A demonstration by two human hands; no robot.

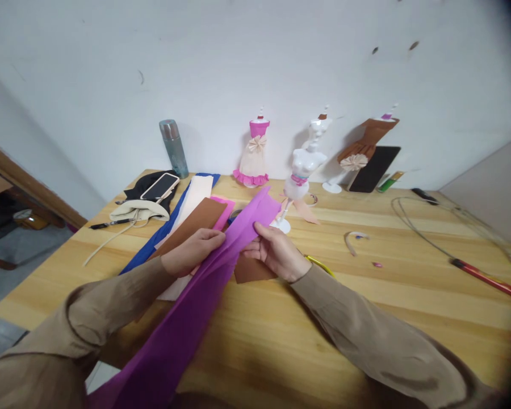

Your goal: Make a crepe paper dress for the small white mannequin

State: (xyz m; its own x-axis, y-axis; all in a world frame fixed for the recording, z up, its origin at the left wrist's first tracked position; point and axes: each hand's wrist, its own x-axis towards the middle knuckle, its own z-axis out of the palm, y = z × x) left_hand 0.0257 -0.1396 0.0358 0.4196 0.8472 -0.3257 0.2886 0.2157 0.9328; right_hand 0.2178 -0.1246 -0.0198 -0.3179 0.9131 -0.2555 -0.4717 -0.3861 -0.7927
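A long strip of purple crepe paper (202, 289) runs from above the table down toward my lap, folded or layered near its upper end. My left hand (196, 249) pinches its left edge. My right hand (279, 250) grips the right edge, thumb on top and fingers underneath. Beneath them lies a brown paper piece (253, 271), partly hidden. Left of my hands is a pile with brown crepe paper (202, 218), cream crepe paper (196, 193) and blue crepe paper (140, 255). Just beyond my right hand stands a white mini mannequin (306, 165).
At the back stand a pink-and-cream dressed mannequin (255, 147), a brown-dressed mannequin (370, 142) and a thermos (174, 147). A phone (160, 186) lies on dark cloth at left. A red-handled tool with a cord (488, 278) and a green tube (390, 182) are at right.
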